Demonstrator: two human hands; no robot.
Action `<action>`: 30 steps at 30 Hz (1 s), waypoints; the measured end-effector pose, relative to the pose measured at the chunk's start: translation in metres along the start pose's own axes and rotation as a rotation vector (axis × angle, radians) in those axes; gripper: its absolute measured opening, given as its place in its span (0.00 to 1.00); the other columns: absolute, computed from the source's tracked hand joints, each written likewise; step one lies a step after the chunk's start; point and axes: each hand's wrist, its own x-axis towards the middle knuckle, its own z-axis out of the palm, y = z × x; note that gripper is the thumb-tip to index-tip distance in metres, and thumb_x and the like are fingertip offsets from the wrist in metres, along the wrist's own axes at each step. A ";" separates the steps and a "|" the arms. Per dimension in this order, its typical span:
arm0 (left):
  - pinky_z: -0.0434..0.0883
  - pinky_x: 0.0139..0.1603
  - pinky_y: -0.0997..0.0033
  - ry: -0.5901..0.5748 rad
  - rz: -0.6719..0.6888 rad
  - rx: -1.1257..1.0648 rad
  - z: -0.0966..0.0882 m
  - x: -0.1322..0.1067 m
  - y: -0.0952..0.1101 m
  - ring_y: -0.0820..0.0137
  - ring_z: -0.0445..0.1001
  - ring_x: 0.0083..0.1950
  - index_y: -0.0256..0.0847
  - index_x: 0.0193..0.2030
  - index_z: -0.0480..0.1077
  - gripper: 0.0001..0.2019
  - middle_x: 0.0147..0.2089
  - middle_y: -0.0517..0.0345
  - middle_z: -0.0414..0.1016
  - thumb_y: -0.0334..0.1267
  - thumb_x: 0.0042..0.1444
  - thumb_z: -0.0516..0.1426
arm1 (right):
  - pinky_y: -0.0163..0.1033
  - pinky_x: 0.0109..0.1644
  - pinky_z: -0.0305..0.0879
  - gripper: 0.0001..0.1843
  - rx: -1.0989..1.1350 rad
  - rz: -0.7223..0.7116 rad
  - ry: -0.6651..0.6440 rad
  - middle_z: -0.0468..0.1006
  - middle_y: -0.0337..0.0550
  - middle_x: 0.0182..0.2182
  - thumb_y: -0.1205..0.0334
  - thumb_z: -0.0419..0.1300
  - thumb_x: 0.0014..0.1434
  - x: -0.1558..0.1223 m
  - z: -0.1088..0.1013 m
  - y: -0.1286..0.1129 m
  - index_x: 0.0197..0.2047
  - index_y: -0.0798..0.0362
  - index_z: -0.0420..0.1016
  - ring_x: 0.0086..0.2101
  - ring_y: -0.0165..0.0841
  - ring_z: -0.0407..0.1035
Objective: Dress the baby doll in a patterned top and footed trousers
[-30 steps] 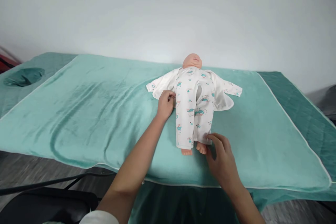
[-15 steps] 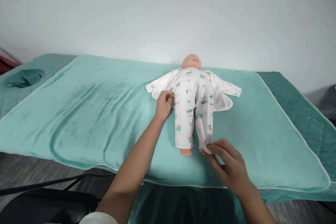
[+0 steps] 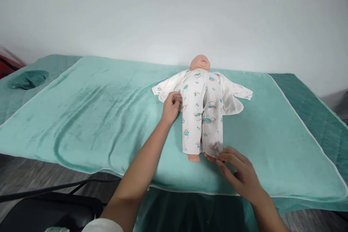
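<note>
A baby doll (image 3: 200,63) lies on its back, head toward the wall, its bare feet (image 3: 193,158) showing at the near end. White printed baby trousers (image 3: 191,116) cover its front from near the neck to the ankles, with a gap between the legs. Spread out beneath is a white baby jacket (image 3: 233,102), both sleeves stretched sideways. My left hand (image 3: 171,108) is closed beside the doll, its curled fingertips against the clothing; what they grip is hidden. With thumb and fingers together, my right hand (image 3: 237,170) pinches the hem of the trouser leg on the right.
The doll lies on a green blanket (image 3: 89,116) with white piping, wrinkled on the left, over a padded bed (image 3: 304,94). A face hole (image 3: 28,79) is at the bed's left end. Behind stands a white wall (image 3: 136,14). A black chair (image 3: 51,210) is at lower left.
The trouser leg on the right now lies straighter, its hem drawn slightly outward by my right hand. My left hand stays at the doll's side. The view has shifted slightly.
</note>
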 end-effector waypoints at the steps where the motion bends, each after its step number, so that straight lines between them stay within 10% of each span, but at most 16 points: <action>1: 0.70 0.40 0.71 -0.001 0.008 -0.002 0.000 0.000 0.001 0.74 0.72 0.36 0.44 0.53 0.68 0.18 0.46 0.59 0.74 0.29 0.57 0.52 | 0.34 0.37 0.66 0.10 0.010 0.008 0.026 0.74 0.40 0.35 0.74 0.56 0.65 0.001 0.001 0.001 0.45 0.49 0.69 0.35 0.29 0.69; 10: 0.69 0.51 0.59 -0.214 0.312 0.491 0.002 -0.001 0.002 0.61 0.70 0.48 0.40 0.37 0.76 0.11 0.43 0.50 0.75 0.30 0.60 0.52 | 0.46 0.52 0.70 0.12 -0.365 0.155 0.413 0.76 0.50 0.45 0.70 0.53 0.66 0.045 0.001 0.069 0.50 0.53 0.73 0.46 0.39 0.71; 19: 0.67 0.52 0.52 -0.322 0.358 0.863 -0.010 -0.015 0.013 0.53 0.67 0.56 0.38 0.50 0.73 0.12 0.53 0.44 0.74 0.35 0.63 0.53 | 0.55 0.62 0.65 0.14 -0.598 -0.112 0.077 0.78 0.55 0.49 0.65 0.55 0.66 0.101 -0.009 0.127 0.48 0.54 0.81 0.56 0.48 0.66; 30: 0.68 0.62 0.52 -0.372 0.390 0.447 -0.006 -0.007 0.009 0.55 0.71 0.60 0.44 0.57 0.72 0.17 0.58 0.47 0.75 0.42 0.63 0.55 | 0.55 0.61 0.66 0.17 -0.534 -0.130 0.047 0.78 0.57 0.52 0.61 0.58 0.65 0.111 0.007 0.138 0.55 0.57 0.76 0.56 0.49 0.69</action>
